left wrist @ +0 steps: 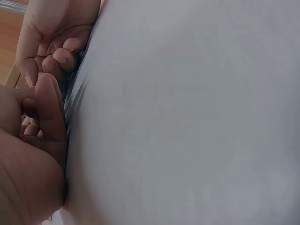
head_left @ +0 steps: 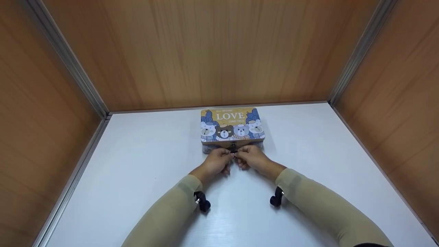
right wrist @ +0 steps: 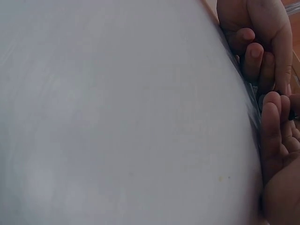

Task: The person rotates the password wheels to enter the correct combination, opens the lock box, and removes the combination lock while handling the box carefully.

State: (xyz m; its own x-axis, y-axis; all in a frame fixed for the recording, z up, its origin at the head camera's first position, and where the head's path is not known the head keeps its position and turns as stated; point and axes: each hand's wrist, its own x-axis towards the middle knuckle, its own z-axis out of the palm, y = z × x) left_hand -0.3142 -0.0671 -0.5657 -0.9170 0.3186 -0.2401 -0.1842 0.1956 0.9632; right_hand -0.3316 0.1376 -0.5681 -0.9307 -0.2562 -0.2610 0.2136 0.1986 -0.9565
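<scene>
A tin box (head_left: 226, 126) with a yellow lid, printed with cartoon bears and the word LOVE, sits closed near the back of the white table. At the middle of its front hangs a small black lock (head_left: 233, 148), partly covered by fingers. My left hand (head_left: 216, 161) pinches the lock from the left with thumb and forefinger. From the right, my right hand (head_left: 253, 158) pinches it too, the fingertips of both hands meeting just below the latch. In the right wrist view a bit of the black lock (right wrist: 292, 115) shows between the fingers; the rest is hidden.
The white tabletop (head_left: 154, 178) spreads around the box. A wooden back panel (head_left: 219, 55) rises close behind it, and side panels (head_left: 44, 103) with metal edging stand left and right. Small black devices (head_left: 203, 202) are strapped at both wrists.
</scene>
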